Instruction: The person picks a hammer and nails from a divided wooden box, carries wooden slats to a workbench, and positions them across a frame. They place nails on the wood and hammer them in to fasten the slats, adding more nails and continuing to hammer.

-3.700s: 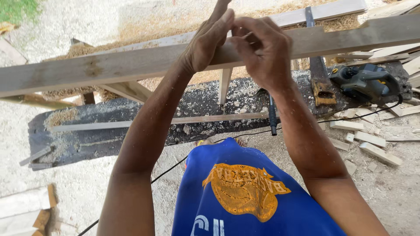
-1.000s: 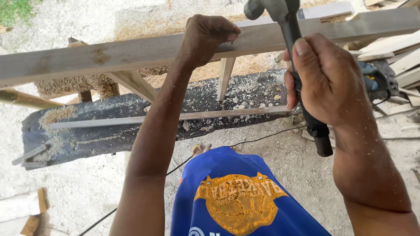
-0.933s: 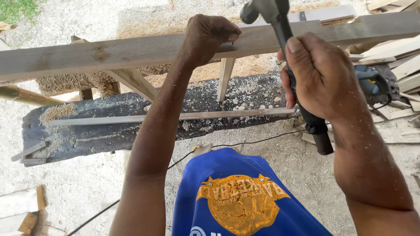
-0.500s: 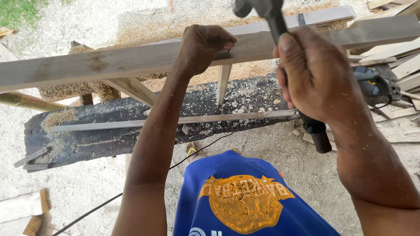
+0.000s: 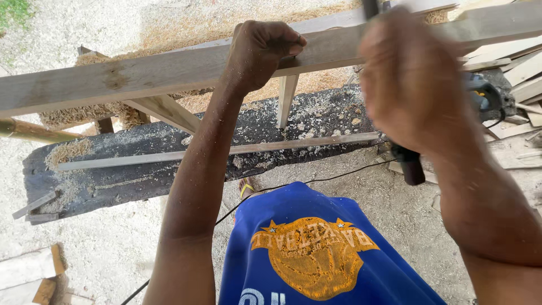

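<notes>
Under the left hand (image 5: 261, 52), fingers (image 5: 288, 45) pinched at a wooden rail (image 5: 141, 76); the blurred right hand (image 5: 415, 79) gripped a hammer handle (image 5: 409, 169).

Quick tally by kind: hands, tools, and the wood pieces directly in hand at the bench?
Hands: 2, left hand pinching at the plank, right hand blurred around the hammer
Hammers: 1, hammer, head out of frame
Long planks: 1, plank
Thin strips: 1, strip on the dark slab
Total: 5
</notes>
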